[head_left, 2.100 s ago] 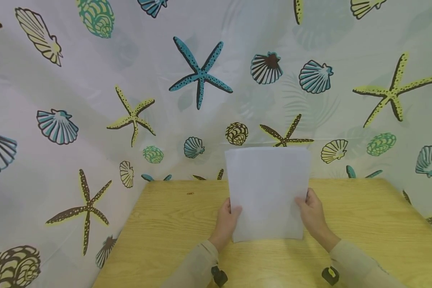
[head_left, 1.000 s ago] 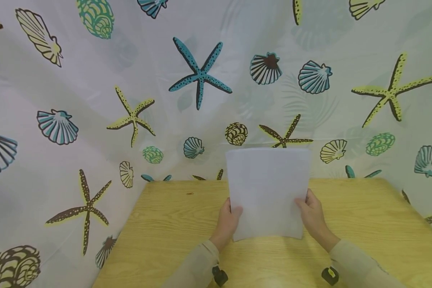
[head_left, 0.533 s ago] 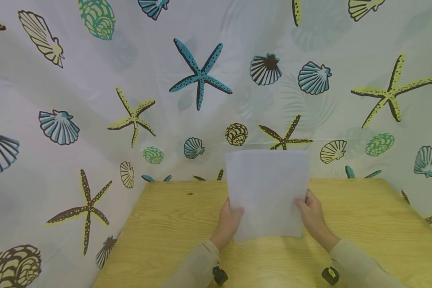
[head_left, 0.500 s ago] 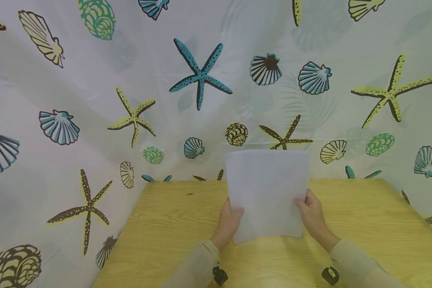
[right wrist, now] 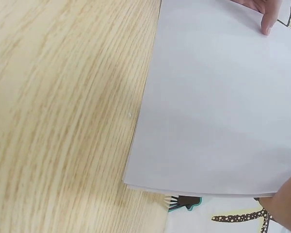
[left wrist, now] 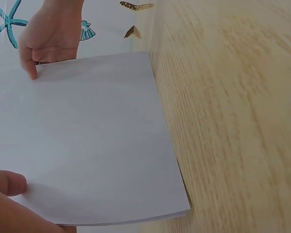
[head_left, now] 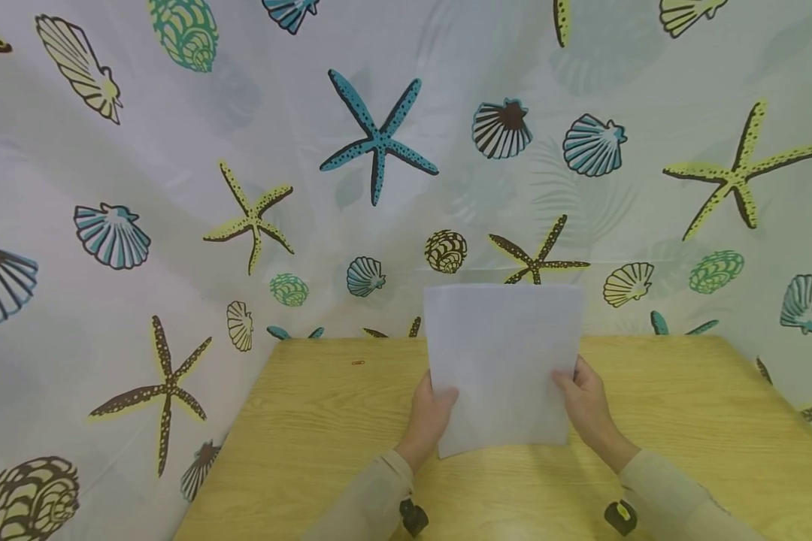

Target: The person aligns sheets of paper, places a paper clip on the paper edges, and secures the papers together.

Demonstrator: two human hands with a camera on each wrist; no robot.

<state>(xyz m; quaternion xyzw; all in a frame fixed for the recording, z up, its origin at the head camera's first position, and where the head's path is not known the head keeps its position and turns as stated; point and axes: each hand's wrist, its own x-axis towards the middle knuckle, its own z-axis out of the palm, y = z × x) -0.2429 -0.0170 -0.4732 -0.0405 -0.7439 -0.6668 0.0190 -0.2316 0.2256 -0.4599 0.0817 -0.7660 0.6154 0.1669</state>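
Observation:
A stack of blank white paper sheets stands upright between my two hands, its lower edge at the wooden table. My left hand grips the left side, thumb on the near face and fingers behind. On the opposite side my right hand holds the edge the same way. In the left wrist view the stack shows slightly offset sheet edges at one corner. Loose layers also show along the edge of the paper in the right wrist view. The fingers behind the sheets are mostly hidden.
A small orange-red paper clip lies on the wooden table at the back left. A white curtain printed with starfish and shells hangs around the table's back and sides. Both wrists carry small black devices.
The top edge of the paper stack has sunk slightly, and its bottom edge has shifted and bent a little. My left thumb sits marginally farther in. Both hands keep their hold.

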